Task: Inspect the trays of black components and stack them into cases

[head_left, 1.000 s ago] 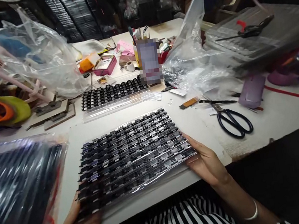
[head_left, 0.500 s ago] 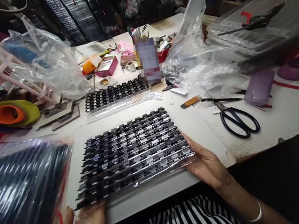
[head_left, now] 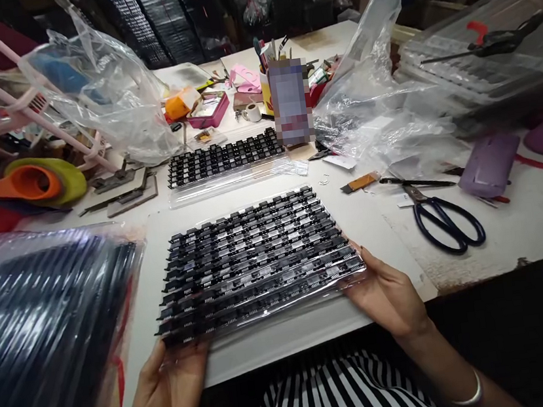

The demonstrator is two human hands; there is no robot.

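Wide, flat, clear plastic tray (head_left: 313, 297) was held between two hands, over white table top (head_left: 383, 223), by its front edge. Rows of small black plastic parts (head_left: 253, 258) filled it. Bare left hand (head_left: 169, 394) pinched tray's near left corner, fingers underneath. Bare right hand (head_left: 391, 291) pinched tray's right side, fingers underneath. Could not tell if tray's far side touched table top. Smaller-looking clear plastic holder (head_left: 230, 185) with black parts lay behind. Scissors with dark blue loop handles (head_left: 445, 225) lay off to right.
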